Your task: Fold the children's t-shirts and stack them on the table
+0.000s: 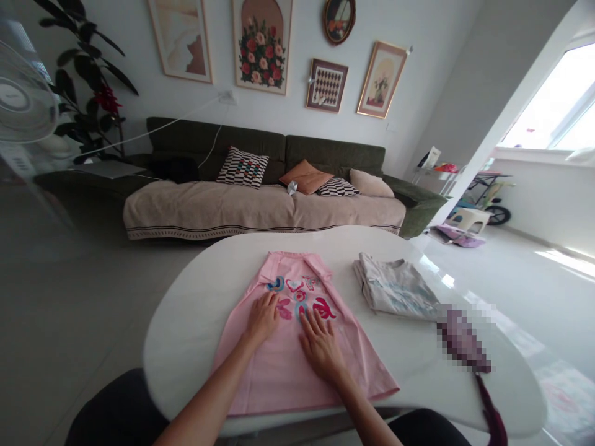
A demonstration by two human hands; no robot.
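A pink T-shirt (279,365) with a colourful print lies spread on the white oval table (186,328), its sleeves folded in. My left hand (263,317) rests flat on the shirt's middle, fingers stretched toward the print. My right hand (320,345) lies flat beside it, a little nearer to me, fingers spread on the fabric. Both hands are open and hold nothing. A folded grey-white garment (395,290) sits on the table to the right of the pink shirt, apart from my hands.
A blurred purple object (462,342) lies at the table's right edge. Behind the table stands a dark green sofa (325,155) with cushions and a beige cover. A fan (23,93) and a plant (93,80) are at the left. Grey floor surrounds the table.
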